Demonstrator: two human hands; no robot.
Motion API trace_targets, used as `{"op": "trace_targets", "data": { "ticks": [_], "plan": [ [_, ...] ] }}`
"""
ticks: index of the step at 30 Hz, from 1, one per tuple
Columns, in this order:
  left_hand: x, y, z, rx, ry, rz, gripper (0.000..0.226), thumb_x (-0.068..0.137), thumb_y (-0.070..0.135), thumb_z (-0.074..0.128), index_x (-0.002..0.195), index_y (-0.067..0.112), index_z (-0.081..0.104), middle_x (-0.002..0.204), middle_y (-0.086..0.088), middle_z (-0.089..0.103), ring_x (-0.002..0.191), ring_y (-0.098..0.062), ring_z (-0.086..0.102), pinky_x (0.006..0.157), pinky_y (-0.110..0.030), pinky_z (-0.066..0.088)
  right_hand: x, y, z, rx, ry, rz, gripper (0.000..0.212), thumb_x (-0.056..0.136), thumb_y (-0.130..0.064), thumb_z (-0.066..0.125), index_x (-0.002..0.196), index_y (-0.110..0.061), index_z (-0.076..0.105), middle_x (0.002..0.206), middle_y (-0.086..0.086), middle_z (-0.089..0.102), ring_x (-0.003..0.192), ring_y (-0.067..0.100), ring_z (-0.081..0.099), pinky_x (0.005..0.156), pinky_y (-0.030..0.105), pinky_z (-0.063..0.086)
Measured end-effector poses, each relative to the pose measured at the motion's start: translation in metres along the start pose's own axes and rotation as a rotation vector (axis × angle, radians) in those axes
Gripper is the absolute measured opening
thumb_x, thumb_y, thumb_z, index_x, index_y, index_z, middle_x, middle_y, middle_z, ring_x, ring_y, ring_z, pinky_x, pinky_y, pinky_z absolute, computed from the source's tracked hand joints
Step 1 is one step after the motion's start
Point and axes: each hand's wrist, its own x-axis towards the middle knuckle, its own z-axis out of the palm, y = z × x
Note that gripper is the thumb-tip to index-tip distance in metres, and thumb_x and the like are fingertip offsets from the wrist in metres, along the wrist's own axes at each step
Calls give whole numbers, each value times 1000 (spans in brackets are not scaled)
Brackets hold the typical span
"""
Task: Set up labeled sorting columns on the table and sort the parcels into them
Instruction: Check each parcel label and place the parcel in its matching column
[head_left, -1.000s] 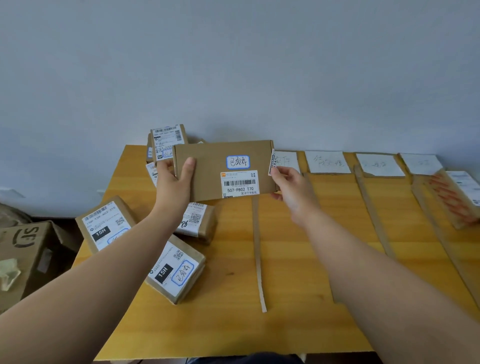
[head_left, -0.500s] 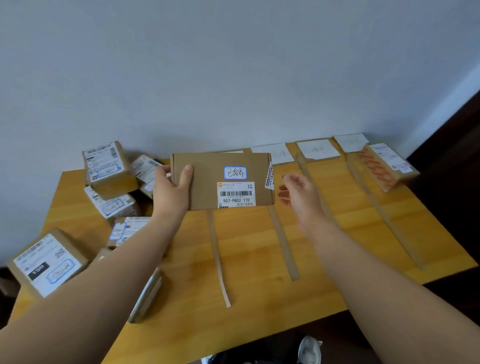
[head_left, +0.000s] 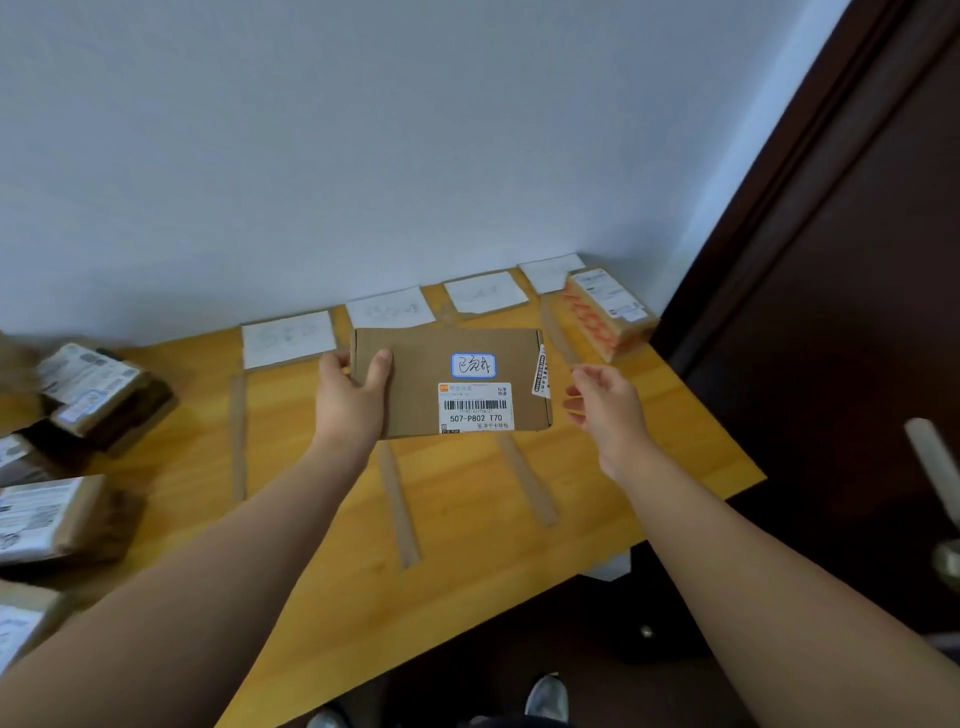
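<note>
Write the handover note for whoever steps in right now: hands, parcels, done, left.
Left hand grips the flat brown parcel by its left edge, above the table. Right hand is beside the parcel's right edge, holding nothing.
Done: four paper labels lie along the wall edge, cardboard strips mark the columns, and one orange-taped parcel sits at the far-right end.
Left: place the held parcel in its column, then sort the pile of parcels at the table's left end. The label writing is too faint to read.
</note>
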Motion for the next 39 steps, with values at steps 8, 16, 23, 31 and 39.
{"op": "trace_targets", "data": {
  "ticks": [8,16,23,31,39],
  "plan": [
    [-38,2,117,-154,-115,-192,54,97,44,46,138,13,28,106,1,49,94,-18,51,77,-33,41,48,9,-95,166,-202,187,62,85,-36,69,135,-22,36,122,-1,51,110,18,56,95,46,52],
    [-35,0,184,-355,-415,-459,59,94,31,57,141,15,25,113,-1,56,94,-14,60,70,-32,52,84,35,-103,620,157,239,69,83,-12,73,135,-21,29,108,8,63,94,18,67,91,43,54],
    [-12,4,251,-284,-576,-497,34,98,25,51,122,17,29,126,-10,49,102,-22,56,81,-40,52,130,53,-116,554,128,479,51,86,-12,71,128,-10,43,120,15,62,107,29,63,64,40,58],
    [20,-3,283,750,-773,-61,63,95,42,51,144,10,29,137,-12,45,116,-28,51,95,-39,45,179,58,-154,370,249,499,38,89,-16,67,122,-1,52,106,13,64,82,19,65,52,29,56],
    [37,-25,313,1342,-862,347,74,92,51,51,152,22,18,161,-4,8,147,-29,9,115,-45,20,229,76,-170,274,316,536,43,88,-15,68,125,-2,50,120,14,62,99,24,65,47,25,55]
  ]
}}
